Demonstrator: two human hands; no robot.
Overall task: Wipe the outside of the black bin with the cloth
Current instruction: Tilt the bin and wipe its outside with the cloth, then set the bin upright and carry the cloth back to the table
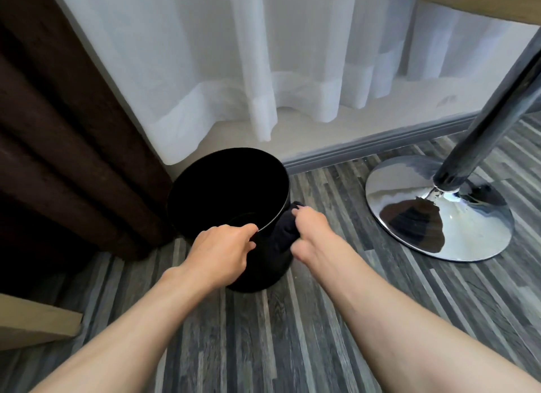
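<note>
A round black bin [263,269] stands upright on the striped grey floor, its open mouth facing me. My left hand [222,252] grips the near rim of the bin, fingers hooked over the edge. A dark cloth [282,231] is bunched in my right hand [310,231] and pressed flat against the bin's right outer wall, just below the rim. The far and left sides of the bin's outside are hidden.
A brown curtain [67,158] hangs close on the bin's left, and a white sheer curtain [263,70] behind it. At the right a chrome table base [433,217] with its pole [491,114] rests on the floor. A cardboard edge [35,322] lies at lower left.
</note>
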